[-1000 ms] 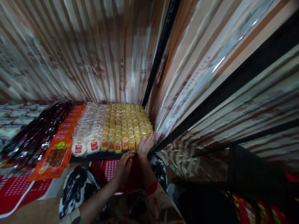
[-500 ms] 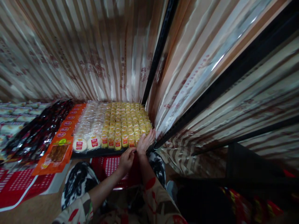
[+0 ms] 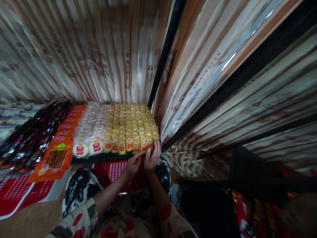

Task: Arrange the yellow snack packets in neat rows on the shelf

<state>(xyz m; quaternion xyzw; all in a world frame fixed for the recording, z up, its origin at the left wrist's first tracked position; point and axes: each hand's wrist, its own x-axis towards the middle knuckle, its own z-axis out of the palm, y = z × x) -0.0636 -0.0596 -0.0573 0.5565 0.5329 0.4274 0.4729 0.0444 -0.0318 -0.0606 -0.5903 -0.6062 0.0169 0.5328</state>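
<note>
Rows of small yellow wrapped cakes (image 3: 129, 144) with red labels stand packed on a dark shelf edge (image 3: 84, 160) in front of me. My right hand (image 3: 152, 158) is at the right front corner of these rows, its fingers stretched out against the last packets. Just left of it, my left hand (image 3: 131, 168) is closed at the shelf's front edge, thumb and fingers together; whatever they may hold is hidden. Beside the yellow cakes sit two rows of round white wrapped cakes (image 3: 96, 146), then a row of orange snack bags (image 3: 55, 160).
Dark shiny packets (image 3: 37, 132) and white packets (image 3: 10, 114) lie farther left. Red baskets (image 3: 115, 170) stand below the shelf. Pleated printed curtains (image 3: 104, 66) hang behind, with black metal posts (image 3: 165, 49) at the right. Red packets (image 3: 244, 211) show at lower right.
My right hand has turned from a raised flat palm to fingers laid on the front packets at the corner. My left hand stays closed by the shelf edge. The view has shifted slightly.
</note>
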